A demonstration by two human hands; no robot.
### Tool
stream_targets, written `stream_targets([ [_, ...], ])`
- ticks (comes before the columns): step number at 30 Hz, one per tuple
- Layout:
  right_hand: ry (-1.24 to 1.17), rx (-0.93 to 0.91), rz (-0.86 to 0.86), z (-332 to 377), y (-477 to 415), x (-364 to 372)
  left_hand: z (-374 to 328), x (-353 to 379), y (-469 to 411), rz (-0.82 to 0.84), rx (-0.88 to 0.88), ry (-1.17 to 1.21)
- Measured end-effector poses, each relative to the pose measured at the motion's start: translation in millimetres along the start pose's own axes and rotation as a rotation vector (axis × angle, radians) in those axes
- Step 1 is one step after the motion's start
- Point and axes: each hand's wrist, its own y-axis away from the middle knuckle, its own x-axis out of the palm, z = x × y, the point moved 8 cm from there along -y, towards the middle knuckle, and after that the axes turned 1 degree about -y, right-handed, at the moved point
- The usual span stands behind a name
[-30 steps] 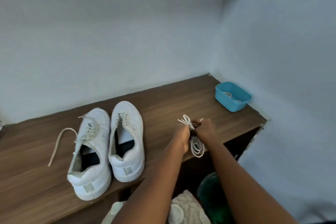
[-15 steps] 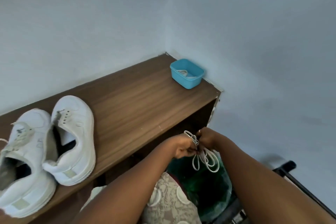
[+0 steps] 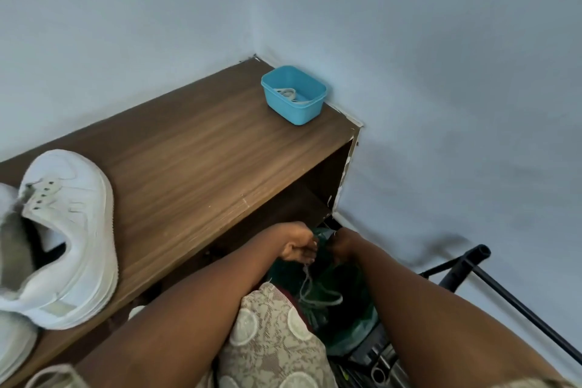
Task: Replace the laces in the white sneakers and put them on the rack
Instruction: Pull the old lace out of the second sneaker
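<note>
Left grip (image 3: 299, 247) spread | right grip (image 3: 341, 244): cannot tell | lace (image 3: 308, 276) dangles beside shelf front edge (image 3: 245, 201)

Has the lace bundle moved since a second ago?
Yes. The lace left the wooden top and now hangs below its front edge, over the green bin.

A blue tub (image 3: 296, 110) sits far right in the wall (image 3: 441, 41) corner; nearer, patterned cloth (image 3: 271, 340) beside possibly a green bag (image 3: 356, 334).

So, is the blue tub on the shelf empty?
Not empty. A coiled whitish lace lies on the bottom of the tub; nothing else shows inside.
</note>
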Motion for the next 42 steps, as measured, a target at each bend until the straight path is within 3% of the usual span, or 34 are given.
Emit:
stream_targets([
  [11, -0.075, -0.030, -0.103, 57, 43, -48, -43, -21, 48, -0.205, 0.373, 0.171],
  [18, -0.280, -0.104, -0.192, 133, 77, -75, -50, -63, 115, -0.345, 0.587, 0.315],
  [26, -0.258, -0.483, -0.304, 275, 137, -42, -9, -165, 243, -0.725, 0.790, 0.464],
  [29, -0.246, -0.631, -0.275, 324, 161, -11, 26, -197, 285, -0.904, 0.863, 0.430],
  [36, -0.083, -0.794, -0.266, 402, 193, 71, 95, -262, 348, -1.228, 0.794, 0.333],
  [39, 0.138, -0.808, -0.247, 423, 177, 110, 116, -288, 355, -1.296, 0.659, 0.136],
  [42, 0.295, -0.699, -0.244, 418, 161, 127, 143, -313, 356, -1.281, 0.452, -0.031],
])
